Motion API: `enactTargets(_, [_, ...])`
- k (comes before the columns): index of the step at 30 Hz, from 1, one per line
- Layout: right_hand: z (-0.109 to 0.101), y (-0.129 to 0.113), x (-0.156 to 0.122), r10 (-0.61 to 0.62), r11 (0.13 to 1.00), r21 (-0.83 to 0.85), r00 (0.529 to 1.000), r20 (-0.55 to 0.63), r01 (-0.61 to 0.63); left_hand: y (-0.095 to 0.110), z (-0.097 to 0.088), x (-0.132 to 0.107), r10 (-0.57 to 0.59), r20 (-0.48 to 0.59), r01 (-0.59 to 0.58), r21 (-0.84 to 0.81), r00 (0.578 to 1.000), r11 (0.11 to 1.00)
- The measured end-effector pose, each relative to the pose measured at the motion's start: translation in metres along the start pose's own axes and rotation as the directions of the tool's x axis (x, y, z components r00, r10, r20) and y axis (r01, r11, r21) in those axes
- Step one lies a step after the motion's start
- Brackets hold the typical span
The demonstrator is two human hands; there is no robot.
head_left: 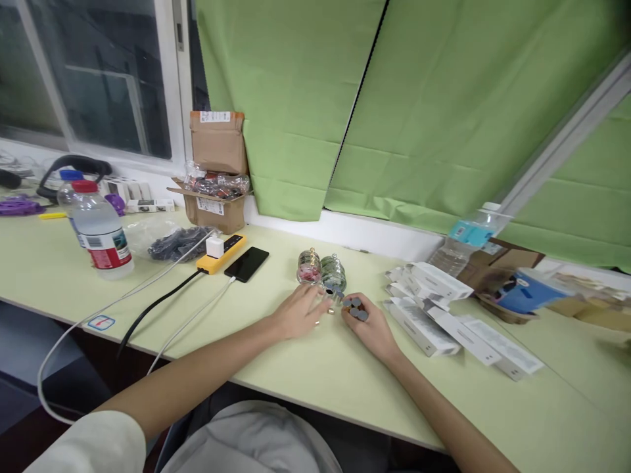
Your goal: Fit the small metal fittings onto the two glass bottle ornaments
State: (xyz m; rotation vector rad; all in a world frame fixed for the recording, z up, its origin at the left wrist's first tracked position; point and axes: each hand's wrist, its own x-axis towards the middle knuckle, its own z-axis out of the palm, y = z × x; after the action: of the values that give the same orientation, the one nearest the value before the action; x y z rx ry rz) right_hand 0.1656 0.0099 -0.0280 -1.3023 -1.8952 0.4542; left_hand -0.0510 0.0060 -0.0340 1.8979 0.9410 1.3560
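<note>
From the head camera I observe two bare hands over the bench. The right hand (377, 332) is palm-up with curled fingers; its grip is closed around several discs (362, 315), flat, round and grey. The left hand (296, 312) lies palm-down, fingers extended towards a small clear piece (338, 296). I cannot tell whether its grip holds that piece or is released.

The discs are located in the right hand, just above the bench. Directly beyond the hands stand two ribbed, transparent jars, side by side: the red jar (309, 270) on the left and the green jar (333, 270) on the right, each with a gold-toned top.

Right of the hands, slim white boxes (419, 325) of smooth card lie in an overlapping pile. To the left are a flat black phone (247, 264), a yellow power strip (210, 264) with a white charger (215, 247), and a clear plastic bottle (106, 230) with a red cap. An open carton (217, 211) of brown cardboard stands at the wall.

The bench (345, 378) has a smooth, pale yellow-green top. Behind it I note creased green curtains (419, 118) and, at left, a dark window (113, 79) in a white frame.
</note>
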Motion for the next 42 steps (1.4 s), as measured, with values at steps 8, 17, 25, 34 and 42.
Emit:
enactTargets(8, [-0.004,-0.004,-0.001,-0.005,0.995,0.102,0.999,0.036,0.001,0.013,0.004,-0.005,0.128,0.274,-0.201,0.259,0.953,0.945])
enactTargets(17, [-0.003,-0.004,-0.001,-0.008,0.995,0.099,0.999,0.045,0.003,-0.005,0.004,0.008,0.163,0.259,-0.23,0.258,0.952,0.938])
enactTargets(25, [0.003,-0.02,-0.015,-0.068,0.991,0.121,0.99,0.123,0.053,-0.028,-0.047,0.021,0.107,0.148,-0.134,0.187,0.983,0.973])
enactTargets(34, [0.07,-0.069,0.023,-0.11,0.957,0.273,0.993,0.034,0.097,-0.049,-0.063,0.033,-0.053,-0.002,0.053,0.043,0.999,0.998])
enactTargets(42, [0.091,-0.055,0.041,-0.049,0.965,0.254,0.997,-0.055,0.062,-0.056,-0.07,0.039,-0.139,-0.149,0.142,0.009,0.979,0.99])
